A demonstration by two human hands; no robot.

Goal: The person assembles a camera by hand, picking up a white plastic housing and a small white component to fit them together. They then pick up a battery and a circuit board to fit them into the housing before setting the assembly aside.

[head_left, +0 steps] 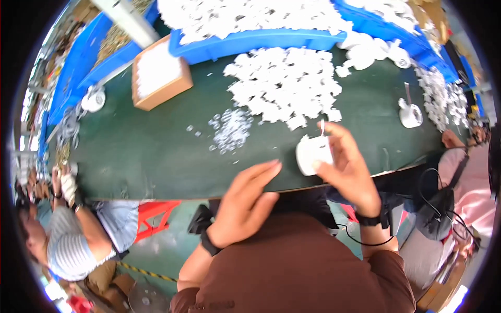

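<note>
My right hand [348, 169] grips a round white plastic housing [313, 154] above the near edge of the table, thumb on its near side and fingers round its right. A small pale stem sticks up at the housing's top. To its left, my left hand [246, 201] hovers over the table edge with nothing in it, thumb apart from the stretched fingers. Beyond the hands lies a heap of small white plastic parts [287, 83]. Left of that heap is a scatter of small clear rings [230, 130].
A blue bin [255, 46] heaped with white pieces stands at the back of the green table [141, 156]. A cardboard box [163, 86] sits back left. At right stands another white housing [410, 115]. Co-workers sit at left [78, 235] and right [467, 188].
</note>
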